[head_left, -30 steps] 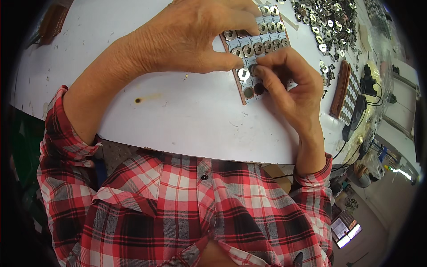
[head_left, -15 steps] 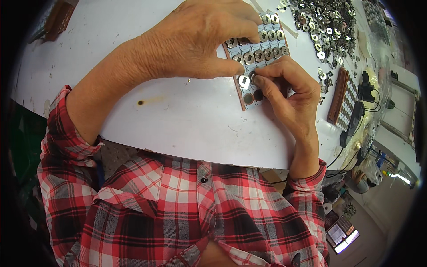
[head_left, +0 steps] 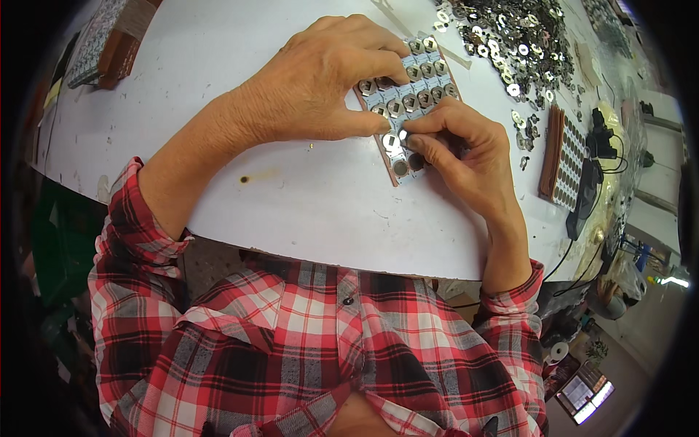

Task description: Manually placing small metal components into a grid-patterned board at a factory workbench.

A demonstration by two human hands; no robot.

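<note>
Shirt point(head_left: 313, 320): red, blk, wht & gry plaid. Tabletop point(head_left: 306, 218): wht, w/ brn-yel. stain point(head_left: 245, 179). Board point(head_left: 399, 92): lt. blue, brn edges; clips point(head_left: 395, 108) silver. Metal pile point(head_left: 520, 47): silver & blk. Stacked boards point(head_left: 553, 156): brn edges. Plugs point(head_left: 603, 137): blk.

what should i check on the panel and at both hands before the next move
1. Left hand at the panel: ok, thumb and fingers spread over its left side; pressure cannot be told.
2. Right hand placed: ok, thumb and forefinger close around a small metal piece.
3. Metal piece seated flat: cannot tell, fingertips partly cover it.
4. Lowest row covered: not ok, its leftmost dark disc has no metal piece on it.
5. Loose parts available: ok, a large heap lies beyond the right hand.
</note>
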